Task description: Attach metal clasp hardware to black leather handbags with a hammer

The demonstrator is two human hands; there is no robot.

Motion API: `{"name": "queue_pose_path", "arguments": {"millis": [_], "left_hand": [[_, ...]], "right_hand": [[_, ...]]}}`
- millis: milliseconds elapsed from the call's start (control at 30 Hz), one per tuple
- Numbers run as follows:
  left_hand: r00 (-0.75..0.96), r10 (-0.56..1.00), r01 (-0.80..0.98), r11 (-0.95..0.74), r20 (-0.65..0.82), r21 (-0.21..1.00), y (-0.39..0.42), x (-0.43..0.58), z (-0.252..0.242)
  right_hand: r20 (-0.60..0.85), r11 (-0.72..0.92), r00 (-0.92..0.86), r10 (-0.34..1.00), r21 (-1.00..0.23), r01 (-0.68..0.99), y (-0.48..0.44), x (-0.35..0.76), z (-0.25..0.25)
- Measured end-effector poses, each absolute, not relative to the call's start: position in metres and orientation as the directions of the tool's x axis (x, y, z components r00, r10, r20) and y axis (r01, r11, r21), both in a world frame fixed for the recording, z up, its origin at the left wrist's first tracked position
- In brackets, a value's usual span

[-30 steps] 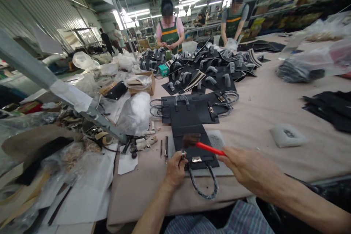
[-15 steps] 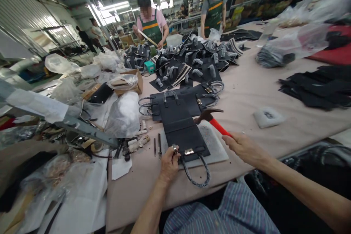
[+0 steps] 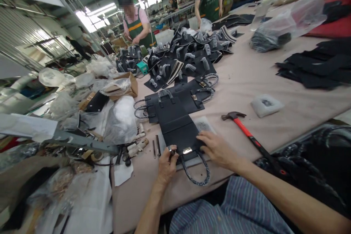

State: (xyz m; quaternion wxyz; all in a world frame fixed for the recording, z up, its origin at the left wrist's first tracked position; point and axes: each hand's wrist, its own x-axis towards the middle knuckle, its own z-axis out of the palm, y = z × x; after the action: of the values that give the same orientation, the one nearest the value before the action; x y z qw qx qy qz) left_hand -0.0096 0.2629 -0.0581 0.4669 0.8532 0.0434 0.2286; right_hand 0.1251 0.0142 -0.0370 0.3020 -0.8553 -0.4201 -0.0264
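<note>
A black handbag piece lies on a pale pad, with a metal clasp and a plastic-wrapped handle at its near end. My left hand is closed at its near left corner around a small shiny metal tool, whose exact kind is unclear. Over the right edge of the bag piece is my right hand, fingers apart and touching that edge. A claw hammer with a red and black handle rests on the table to the right.
Another black bag piece lies beyond. Two metal rods are left of the pad. Farther back are a heap of black pieces and a cardboard box. A wrapped white block sits right. Two co-workers stand across the table.
My right hand has let go of the hammer, which now lies on the table, and has moved left to the bag piece. My left hand still holds the small metal tool. The view has shifted.
</note>
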Motion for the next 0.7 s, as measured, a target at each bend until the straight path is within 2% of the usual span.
{"name": "queue_pose_path", "arguments": {"millis": [133, 267, 367, 433, 533, 567, 600, 633, 700], "left_hand": [[0.912, 0.317, -0.069, -0.510, 0.262, 0.857, 0.263, -0.012, -0.055], [0.822, 0.553, 0.019, -0.258, 0.132, 0.966, 0.266, -0.013, -0.059], [0.803, 0.588, 0.001, -0.158, 0.093, 0.988, 0.268, -0.015, -0.059], [0.831, 0.535, -0.013, -0.248, 0.148, 0.969, 0.268, -0.018, -0.056], [0.938, 0.241, -0.120, -0.455, 0.251, 0.883, 0.264, -0.019, -0.043], [0.956, 0.149, -0.153, -0.477, 0.252, 0.865, 0.263, -0.017, -0.038], [0.960, 0.136, -0.158, -0.457, 0.245, 0.875, 0.263, -0.013, -0.033], [0.946, 0.224, -0.132, -0.392, 0.233, 0.910, 0.264, -0.009, -0.029], [0.818, 0.552, -0.074, -0.180, 0.163, 0.981, 0.274, -0.002, -0.023]], "right_hand": [[0.313, -0.462, 0.648, 0.695, -0.495, 0.736, 0.048, 0.094, -0.056], [0.311, -0.451, 0.653, 0.691, -0.520, 0.725, 0.044, 0.093, -0.060], [0.302, -0.457, 0.649, 0.699, -0.510, 0.729, 0.042, 0.093, -0.055], [0.311, -0.471, 0.653, 0.690, -0.493, 0.732, 0.044, 0.092, -0.054], [0.334, -0.477, 0.649, 0.684, -0.468, 0.744, 0.048, 0.089, -0.056], [0.340, -0.476, 0.645, 0.684, -0.462, 0.748, 0.049, 0.088, -0.057], [0.342, -0.476, 0.644, 0.685, -0.459, 0.750, 0.050, 0.088, -0.058], [0.342, -0.476, 0.642, 0.686, -0.457, 0.751, 0.050, 0.088, -0.058], [0.340, -0.478, 0.643, 0.686, -0.455, 0.751, 0.050, 0.088, -0.057]]}}
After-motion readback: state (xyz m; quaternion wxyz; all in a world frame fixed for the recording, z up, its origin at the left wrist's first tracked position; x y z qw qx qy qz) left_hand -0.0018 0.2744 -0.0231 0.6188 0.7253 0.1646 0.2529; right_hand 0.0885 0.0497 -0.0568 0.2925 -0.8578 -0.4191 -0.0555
